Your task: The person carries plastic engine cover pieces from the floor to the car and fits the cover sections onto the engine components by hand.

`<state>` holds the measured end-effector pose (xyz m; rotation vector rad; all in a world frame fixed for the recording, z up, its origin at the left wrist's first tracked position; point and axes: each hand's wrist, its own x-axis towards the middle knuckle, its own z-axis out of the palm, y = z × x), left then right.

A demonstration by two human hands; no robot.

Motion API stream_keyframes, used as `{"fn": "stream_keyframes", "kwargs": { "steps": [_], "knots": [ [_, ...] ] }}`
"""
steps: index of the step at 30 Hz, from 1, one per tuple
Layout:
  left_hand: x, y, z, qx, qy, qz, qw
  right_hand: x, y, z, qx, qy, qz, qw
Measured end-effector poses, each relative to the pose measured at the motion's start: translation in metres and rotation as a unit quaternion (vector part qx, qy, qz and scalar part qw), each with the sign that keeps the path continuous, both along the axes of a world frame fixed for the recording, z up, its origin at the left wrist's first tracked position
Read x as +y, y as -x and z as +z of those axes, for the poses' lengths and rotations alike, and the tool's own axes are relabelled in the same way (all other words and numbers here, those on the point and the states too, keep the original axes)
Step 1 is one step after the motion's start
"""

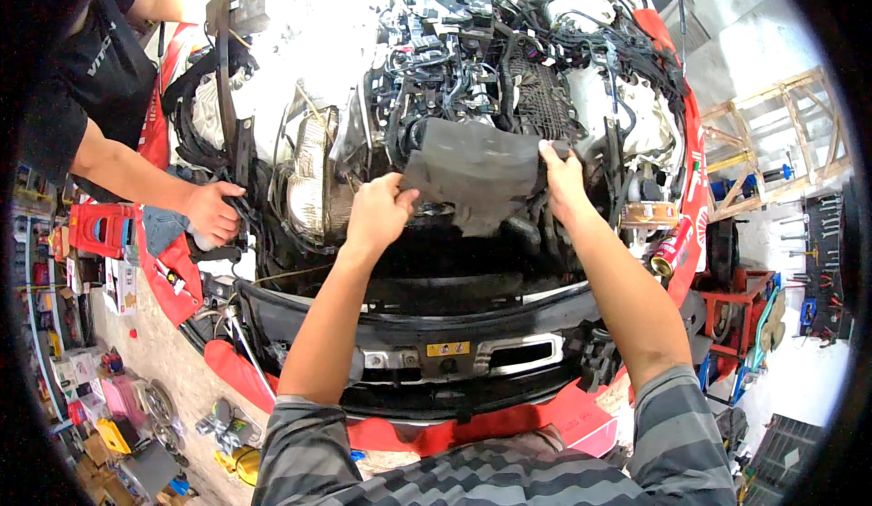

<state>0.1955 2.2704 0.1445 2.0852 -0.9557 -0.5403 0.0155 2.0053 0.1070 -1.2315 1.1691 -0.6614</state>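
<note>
I lean over the open engine bay [472, 70] of a red car. Both my hands hold a dark grey flat cover panel [477, 172] in front of the engine. My left hand [377, 211] grips its lower left edge. My right hand [560, 179] grips its right edge. The panel hangs above the dark gap behind the front crossmember [409, 311].
A co-worker in a black shirt stands at the left, one hand [213, 213] on hoses by the car's left side. A red can [670, 250] rests at the right of the bay. A red stool [102, 229], boxes and parts litter the floor at left. Hand tools [822, 261] hang at right.
</note>
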Motion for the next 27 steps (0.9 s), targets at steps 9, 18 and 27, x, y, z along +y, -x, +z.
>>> {"fn": "stream_keyframes", "kwargs": {
  "steps": [9,18,27],
  "knots": [
    [0.019,0.046,-0.039,0.029,0.018,0.120,0.992,0.018,-0.006,0.002,0.071,0.151,0.048,0.985],
    [0.025,0.024,-0.049,0.115,-0.017,0.109,0.987,0.055,-0.025,0.001,0.036,0.231,0.004,0.972],
    [0.034,0.036,-0.025,0.144,-0.071,0.036,0.986,0.048,-0.018,0.004,0.016,0.213,0.094,0.972]
  ]
}}
